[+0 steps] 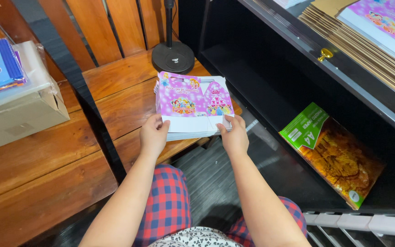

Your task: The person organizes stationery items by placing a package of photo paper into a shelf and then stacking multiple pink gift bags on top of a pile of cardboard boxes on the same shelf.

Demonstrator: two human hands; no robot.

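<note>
A stack of flat printed sheets (193, 103), pink and purple with cartoon figures and a white lower margin, lies on a wooden bench (124, 80). My left hand (153, 133) grips the stack's near left corner. My right hand (234, 135) holds the near right corner, thumb on top. Both hands pinch the edge of the stack, which overhangs the bench's front edge slightly.
A black round lamp or stand base (173, 57) sits just behind the stack. A cardboard box (21, 107) with blue printed sheets on top stands at left. A green and orange paper pack (334, 153) leans in the black shelf (270, 73). More sheets (380, 27) lie at upper right.
</note>
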